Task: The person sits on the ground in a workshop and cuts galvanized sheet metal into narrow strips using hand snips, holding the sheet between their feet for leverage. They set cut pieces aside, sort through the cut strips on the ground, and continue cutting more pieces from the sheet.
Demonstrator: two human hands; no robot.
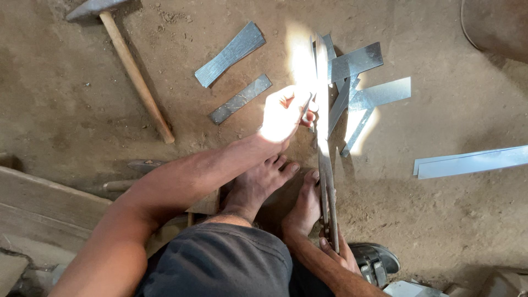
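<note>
I sit on a dirt floor with both bare feet (278, 190) out in front. My left hand (283, 114), washed out by a patch of sunlight, pinches a small metal strip (306, 108) beside the blades of long metal shears (325, 148). My right hand (335, 250) grips the shears' handles low by my right foot. The blades point away from me toward a pile of cut sheet-metal strips (357, 82).
A wooden-handled hammer (135, 71) lies at the upper left. Two loose metal strips (231, 55) (241, 99) lie left of the shears. A long folded sheet strip (473, 162) lies at right. A wooden plank (44, 203) sits at left, a sandal (377, 261) by my right hand.
</note>
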